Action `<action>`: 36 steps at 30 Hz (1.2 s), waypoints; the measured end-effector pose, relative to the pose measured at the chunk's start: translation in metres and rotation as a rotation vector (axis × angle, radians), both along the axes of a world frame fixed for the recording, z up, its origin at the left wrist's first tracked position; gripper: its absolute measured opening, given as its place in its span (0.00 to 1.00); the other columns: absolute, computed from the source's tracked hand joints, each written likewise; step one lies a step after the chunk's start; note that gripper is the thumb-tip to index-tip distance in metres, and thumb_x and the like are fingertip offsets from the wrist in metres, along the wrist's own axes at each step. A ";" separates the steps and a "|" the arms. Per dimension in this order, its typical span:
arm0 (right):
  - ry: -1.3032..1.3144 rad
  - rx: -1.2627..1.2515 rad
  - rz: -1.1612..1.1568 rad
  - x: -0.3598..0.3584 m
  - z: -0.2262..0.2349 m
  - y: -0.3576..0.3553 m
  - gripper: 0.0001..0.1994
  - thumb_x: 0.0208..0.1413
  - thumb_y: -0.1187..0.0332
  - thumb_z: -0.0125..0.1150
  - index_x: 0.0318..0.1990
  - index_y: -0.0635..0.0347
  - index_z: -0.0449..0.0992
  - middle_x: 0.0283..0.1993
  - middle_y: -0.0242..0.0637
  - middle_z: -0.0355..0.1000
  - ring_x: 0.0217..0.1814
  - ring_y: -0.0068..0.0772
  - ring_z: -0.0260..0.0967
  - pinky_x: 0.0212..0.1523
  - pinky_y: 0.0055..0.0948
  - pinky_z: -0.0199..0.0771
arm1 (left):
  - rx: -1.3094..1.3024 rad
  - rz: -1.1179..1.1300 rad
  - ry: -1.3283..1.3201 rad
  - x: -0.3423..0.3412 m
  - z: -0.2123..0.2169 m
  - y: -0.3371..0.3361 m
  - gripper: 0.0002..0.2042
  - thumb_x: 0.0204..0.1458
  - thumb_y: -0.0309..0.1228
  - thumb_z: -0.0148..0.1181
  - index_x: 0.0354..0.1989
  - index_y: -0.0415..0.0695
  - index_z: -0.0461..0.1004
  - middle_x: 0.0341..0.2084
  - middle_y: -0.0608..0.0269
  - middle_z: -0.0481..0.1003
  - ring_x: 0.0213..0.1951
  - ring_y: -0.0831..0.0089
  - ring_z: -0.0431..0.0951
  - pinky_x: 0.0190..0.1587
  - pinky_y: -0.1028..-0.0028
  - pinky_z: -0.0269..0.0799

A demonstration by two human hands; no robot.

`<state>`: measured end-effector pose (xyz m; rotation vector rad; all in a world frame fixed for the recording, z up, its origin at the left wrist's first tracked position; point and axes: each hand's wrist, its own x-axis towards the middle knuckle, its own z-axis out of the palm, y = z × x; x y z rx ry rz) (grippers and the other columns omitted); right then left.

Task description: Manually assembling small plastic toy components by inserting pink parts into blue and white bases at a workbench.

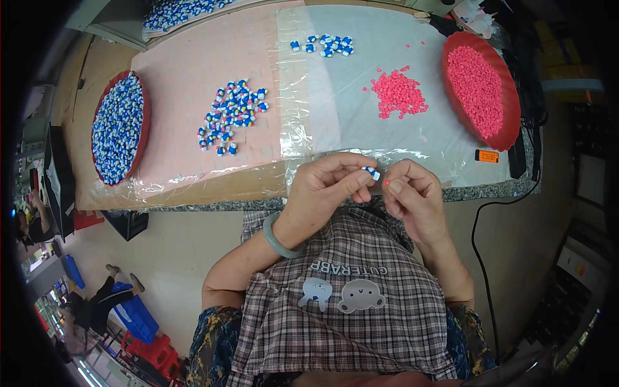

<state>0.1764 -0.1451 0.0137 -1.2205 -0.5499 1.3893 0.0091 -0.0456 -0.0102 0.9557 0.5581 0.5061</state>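
Blue-and-white small part [371, 172] sits pinched at your left hand [325, 184] fingertips, thumb and forefinger closed on it, right at the table's near edge [213, 205]. Your right hand [412, 193] is just beside it, fingers curled, thumb and forefinger pressed on a tiny pink piece [387, 183]. The two pieces are near each other but not touching, as far as you can tell; the gap is small and partly hidden by fingers.

Key relation: the blue part lies to the left of the pink piece, slightly higher in view, and its long axis looks tilted toward your right hand; too small to be sure. Left hand is the nearer one to it, since it holds it.

Stock around you: loose pile of blue-and-white parts [231, 116] ahead-left on the pink sheet [180, 77], a smaller cluster [325, 45] further out, and a red tray of them [119, 128] far left. Loose pink pieces [398, 93] ahead-right on clear plastic film [335, 103], red tray of pink pieces [480, 87] far right. Pink supply is closer to your right hand, blue supply to your left. A pale green bangle [277, 240] rides your left wrist. Both hands hover over your checked apron [348, 303], clear of the table top.
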 end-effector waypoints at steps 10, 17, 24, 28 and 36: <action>-0.189 -0.016 -0.066 -0.008 -0.002 0.004 0.04 0.61 0.72 0.58 0.37 0.62 0.72 0.24 0.27 0.67 0.20 0.13 0.59 0.19 0.16 0.53 | 0.111 0.069 0.045 0.004 0.004 -0.009 0.11 0.59 0.20 0.60 0.49 0.32 0.75 0.36 0.56 0.80 0.37 0.75 0.81 0.40 0.78 0.79; -0.205 -0.022 -0.060 -0.007 -0.006 0.005 0.03 0.61 0.73 0.58 0.37 0.63 0.73 0.25 0.27 0.68 0.20 0.12 0.59 0.19 0.15 0.54 | 0.149 0.074 0.029 0.004 0.000 -0.008 0.10 0.58 0.20 0.61 0.47 0.31 0.75 0.37 0.56 0.80 0.38 0.74 0.82 0.40 0.79 0.80; -0.223 -0.051 -0.061 -0.008 -0.008 0.006 0.03 0.61 0.74 0.59 0.36 0.63 0.73 0.25 0.27 0.69 0.21 0.12 0.60 0.20 0.14 0.56 | 0.199 0.104 0.067 0.005 -0.003 -0.011 0.09 0.57 0.20 0.62 0.45 0.32 0.76 0.36 0.56 0.80 0.36 0.74 0.83 0.39 0.77 0.81; -0.281 -0.034 -0.064 -0.008 -0.009 0.006 0.02 0.60 0.75 0.60 0.35 0.62 0.73 0.26 0.27 0.70 0.22 0.11 0.61 0.21 0.14 0.57 | 0.448 0.144 0.129 0.006 -0.006 -0.010 0.10 0.53 0.21 0.65 0.43 0.34 0.77 0.33 0.57 0.80 0.33 0.72 0.83 0.36 0.76 0.81; -0.341 -0.006 -0.031 -0.009 -0.008 0.007 0.04 0.59 0.75 0.61 0.34 0.61 0.72 0.26 0.26 0.70 0.23 0.11 0.63 0.23 0.14 0.61 | 1.018 0.224 0.188 0.004 -0.002 -0.005 0.11 0.49 0.20 0.68 0.41 0.37 0.79 0.33 0.54 0.80 0.34 0.67 0.83 0.34 0.74 0.79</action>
